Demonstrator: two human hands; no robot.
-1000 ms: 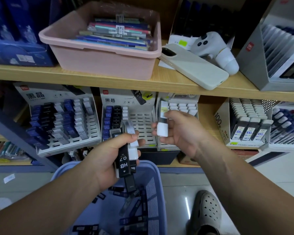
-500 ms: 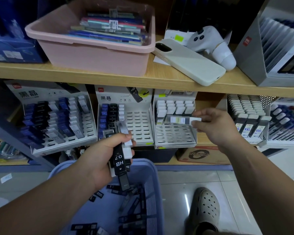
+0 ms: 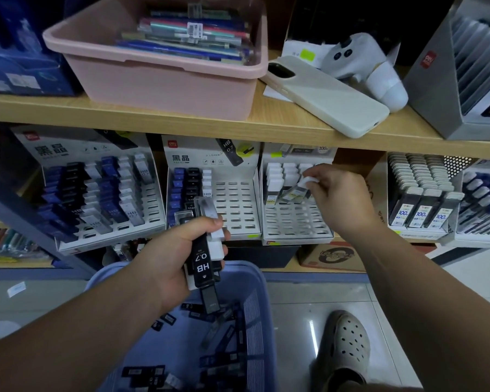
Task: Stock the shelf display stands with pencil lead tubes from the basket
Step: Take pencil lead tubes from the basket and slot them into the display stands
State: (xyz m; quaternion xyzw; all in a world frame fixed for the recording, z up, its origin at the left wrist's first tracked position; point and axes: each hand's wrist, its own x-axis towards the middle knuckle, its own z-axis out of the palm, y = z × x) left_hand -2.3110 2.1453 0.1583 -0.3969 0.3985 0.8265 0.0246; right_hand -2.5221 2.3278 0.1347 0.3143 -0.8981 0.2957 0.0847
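While right hand [image 3: 337, 193] pinches tube [image 3: 296, 192] at stand [image 3: 297, 239], centre-right of frame, left hand [image 3: 167, 258] grips bundle [image 3: 203, 263] above basket [image 3: 256, 321]; most slots [image 3: 294, 219] bare, loose tubes [image 3: 142, 373] remain: far from done, I'd judge.

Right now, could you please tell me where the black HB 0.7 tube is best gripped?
Probably by its lower end, from below right: the black HB 0.7 tube juts clear beneath the left hand, whose thumb and fingers cover its upper half.
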